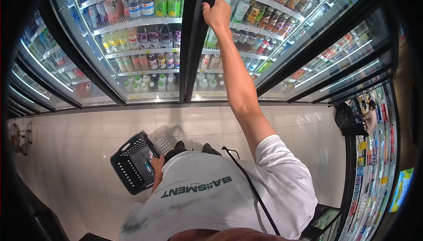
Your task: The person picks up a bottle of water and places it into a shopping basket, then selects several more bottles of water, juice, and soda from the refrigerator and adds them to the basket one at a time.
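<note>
My right hand [217, 13] reaches up and forward to the dark frame of a glass cooler door [202, 34]. Its fingers are closed at the frame's edge, and the part they grip is mostly hidden behind them. Down by my left side, my left hand [157, 164] is wrapped round the handle of a dark grey shopping basket [128, 180]. Inside the basket lies a small item with a greenish part, too small to name. Behind the glass stand rows of bottled drinks, among them green-labelled bottles [174, 4] and dark purple bottles [166, 36].
More cooler doors [348, 51] run along both sides. Pale floor tiles [198, 120] lie between me and the coolers. A person [370, 115] is at the far right beside stocked shelves [372, 166]. A black strap [251, 183] crosses my white shirt.
</note>
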Available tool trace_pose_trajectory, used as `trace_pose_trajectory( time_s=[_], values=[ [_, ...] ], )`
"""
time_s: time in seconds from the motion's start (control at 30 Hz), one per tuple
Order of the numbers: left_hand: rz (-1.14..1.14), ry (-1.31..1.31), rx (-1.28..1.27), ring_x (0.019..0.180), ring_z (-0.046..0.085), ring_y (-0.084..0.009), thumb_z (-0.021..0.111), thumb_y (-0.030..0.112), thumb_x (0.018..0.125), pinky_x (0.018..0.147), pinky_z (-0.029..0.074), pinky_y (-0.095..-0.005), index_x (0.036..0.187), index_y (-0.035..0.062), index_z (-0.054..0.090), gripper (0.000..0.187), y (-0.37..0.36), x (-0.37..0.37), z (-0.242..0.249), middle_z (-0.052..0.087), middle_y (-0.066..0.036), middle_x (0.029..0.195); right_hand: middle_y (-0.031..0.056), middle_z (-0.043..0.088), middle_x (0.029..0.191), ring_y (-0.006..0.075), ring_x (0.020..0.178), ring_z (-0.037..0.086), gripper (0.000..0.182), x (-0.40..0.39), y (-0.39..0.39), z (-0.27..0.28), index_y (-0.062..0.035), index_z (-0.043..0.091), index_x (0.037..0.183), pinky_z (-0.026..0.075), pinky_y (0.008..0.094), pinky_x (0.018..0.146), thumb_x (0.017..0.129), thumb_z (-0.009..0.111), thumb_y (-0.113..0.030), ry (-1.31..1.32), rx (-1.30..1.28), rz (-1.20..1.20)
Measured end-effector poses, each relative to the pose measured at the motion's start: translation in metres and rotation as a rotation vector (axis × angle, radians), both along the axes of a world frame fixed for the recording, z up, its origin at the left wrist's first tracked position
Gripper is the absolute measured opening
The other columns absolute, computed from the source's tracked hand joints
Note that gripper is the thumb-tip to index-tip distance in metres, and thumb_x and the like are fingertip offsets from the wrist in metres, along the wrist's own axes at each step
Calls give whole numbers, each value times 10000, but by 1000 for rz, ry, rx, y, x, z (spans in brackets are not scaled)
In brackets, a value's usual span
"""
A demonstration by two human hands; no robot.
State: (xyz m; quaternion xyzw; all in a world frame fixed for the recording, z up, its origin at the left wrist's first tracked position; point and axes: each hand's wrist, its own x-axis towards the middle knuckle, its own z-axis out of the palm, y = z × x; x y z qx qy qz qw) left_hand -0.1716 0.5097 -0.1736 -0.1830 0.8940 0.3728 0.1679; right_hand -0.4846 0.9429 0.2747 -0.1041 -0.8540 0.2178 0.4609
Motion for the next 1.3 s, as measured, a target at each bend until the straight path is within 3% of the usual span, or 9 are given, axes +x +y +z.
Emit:
trace_pose_trajectory(
  time_s=[0.03,0.1,0.17,0.33,0.6,0.73,0.9,1.0,1.3],
  values=[
    [-5,-46,70,847,680,-476,714,323,738,815,533,-504,1040,-94,655,518,1,-13,11,695,-288,850,288,654,914,484,878,638,344,-1,-1,3,52,536,944,511,539,771,790,753,-166,-4,3,2],
    [-92,181,-47,1138,572,-504,760,327,782,967,461,-490,1354,-158,401,832,-16,-29,-12,557,-405,1218,289,648,894,491,855,630,330,8,-5,5,51,532,934,499,539,762,783,746,-150,12,-17,17],
    [-43,339,-199,1282,430,-469,718,228,839,1063,377,-494,1482,-98,202,888,-13,-54,66,415,-354,1360,289,644,880,492,842,626,327,25,-14,8,51,529,937,492,543,755,780,743,-141,30,-40,31],
    [-13,654,199,968,597,-292,623,43,891,863,501,-394,1454,-46,333,639,14,-153,141,539,-224,1238,261,662,903,472,846,637,310,93,-36,12,20,564,1029,503,511,742,788,721,-96,64,-130,126],
    [-432,959,545,951,654,-173,621,37,937,822,551,-298,1347,-23,498,432,191,-223,251,637,-151,1133,251,626,906,481,838,610,298,187,-36,15,25,525,1027,493,512,706,815,696,-94,69,-173,200],
    [-505,831,831,967,663,-186,633,42,922,864,535,-323,1302,-44,529,404,277,-210,313,653,-140,1134,242,625,910,467,830,617,334,228,-30,13,31,535,1072,501,483,707,813,701,-97,94,-144,219],
    [-720,1083,670,971,660,-184,647,49,900,836,526,-316,1205,-10,591,316,340,-207,378,689,-98,1072,234,610,891,467,799,599,292,285,-24,15,22,542,1037,485,487,683,818,693,-99,84,-204,252],
    [-823,1089,847,949,654,-178,684,171,897,832,515,-311,1161,-18,613,332,395,-271,361,686,-77,1071,241,595,864,469,778,593,303,314,-20,19,36,503,1005,475,497,673,819,695,-106,68,-198,245],
    [-844,1318,445,1022,694,-266,701,327,872,870,533,-358,1231,-32,601,518,568,-318,497,682,-214,1147,238,583,921,464,790,592,323,353,-15,22,46,509,1035,480,497,687,868,675,-174,-43,-220,214]
  ],
)
